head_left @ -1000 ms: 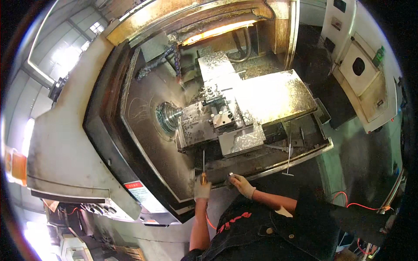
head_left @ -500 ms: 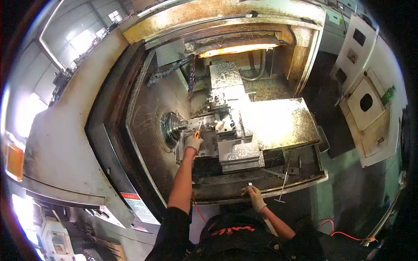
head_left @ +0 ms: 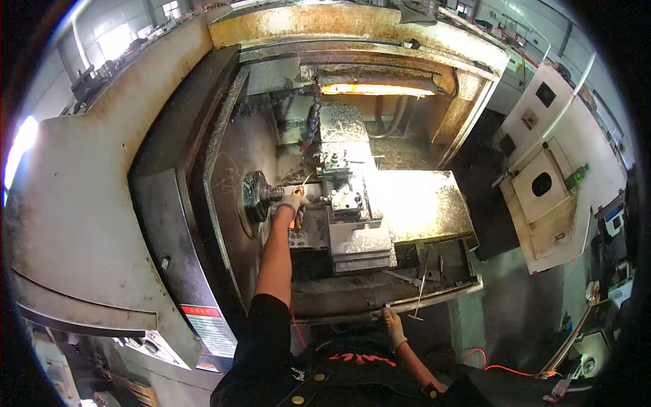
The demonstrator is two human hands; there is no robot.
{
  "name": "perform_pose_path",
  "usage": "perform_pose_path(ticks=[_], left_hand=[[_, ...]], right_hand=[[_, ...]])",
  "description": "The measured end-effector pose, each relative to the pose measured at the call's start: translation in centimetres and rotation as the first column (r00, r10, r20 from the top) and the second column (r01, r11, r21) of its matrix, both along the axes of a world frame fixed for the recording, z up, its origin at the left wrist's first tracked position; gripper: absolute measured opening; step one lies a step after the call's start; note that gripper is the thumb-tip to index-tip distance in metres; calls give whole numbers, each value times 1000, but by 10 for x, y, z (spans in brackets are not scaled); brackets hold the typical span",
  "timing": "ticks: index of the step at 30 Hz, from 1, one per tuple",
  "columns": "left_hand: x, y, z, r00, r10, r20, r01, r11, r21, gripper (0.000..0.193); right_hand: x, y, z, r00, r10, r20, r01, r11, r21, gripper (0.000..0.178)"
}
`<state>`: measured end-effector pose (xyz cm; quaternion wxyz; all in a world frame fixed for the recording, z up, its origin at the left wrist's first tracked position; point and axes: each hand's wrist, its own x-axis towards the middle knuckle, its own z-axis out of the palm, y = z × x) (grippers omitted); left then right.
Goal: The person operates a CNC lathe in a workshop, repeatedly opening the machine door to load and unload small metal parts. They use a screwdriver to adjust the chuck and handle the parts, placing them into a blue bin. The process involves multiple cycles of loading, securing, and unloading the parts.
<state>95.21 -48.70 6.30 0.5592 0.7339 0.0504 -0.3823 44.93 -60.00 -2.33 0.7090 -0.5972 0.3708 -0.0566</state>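
Observation:
Reaching into a lathe, my gloved left hand (head_left: 291,201) is closed on an orange air blow gun (head_left: 296,221); its thin nozzle angles up and away to the right. The hand is just right of the chuck (head_left: 255,197) and left of the tool post (head_left: 347,201). Whether it touches either, I cannot tell. My gloved right hand (head_left: 394,328) is near my body, at the front edge of the machine, with its fingers closed round a small silvery metal part (head_left: 386,309). Most of that part is hidden by the fingers.
A bright metal cover (head_left: 424,203) spans the right of the bed. A T-handled rod (head_left: 422,288) leans over the front chip tray (head_left: 325,298). The dark door frame (head_left: 183,156) rises at left. A red hose (head_left: 508,368) lies at lower right.
My left hand has moved farther in, level with the chuck, and the blow gun has turned. My right hand remains near the front edge. The whole view has shifted.

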Motion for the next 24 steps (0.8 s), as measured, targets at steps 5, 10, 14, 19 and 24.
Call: perform_pose_path(ticks=[5, 10, 14, 19, 24], left_hand=[[1, -27, -35, 998, 36, 42, -33, 996, -77, 16], [25, -33, -85, 941, -4, 337, 8, 1000, -10, 22], [26, -40, -93, 921, -8, 390, 21, 999, -28, 23], [-20, -50, -58, 969, 67, 238, -65, 998, -16, 17], [-17, -11, -86, 841, 134, 524, -321, 904, 284, 21]], right_hand=[[-20, 9, -22, 997, -58, 43, 55, 996, 65, 42], [-24, 9, -5, 998, -60, 13, 60, 998, 1, 42], [-33, 8, -4, 990, -118, 74, 111, 989, 97, 45], [-46, 18, -1, 987, -158, -39, 162, 977, 139, 48], [-9, 7, -37, 968, 23, 248, -36, 998, 48, 47]])
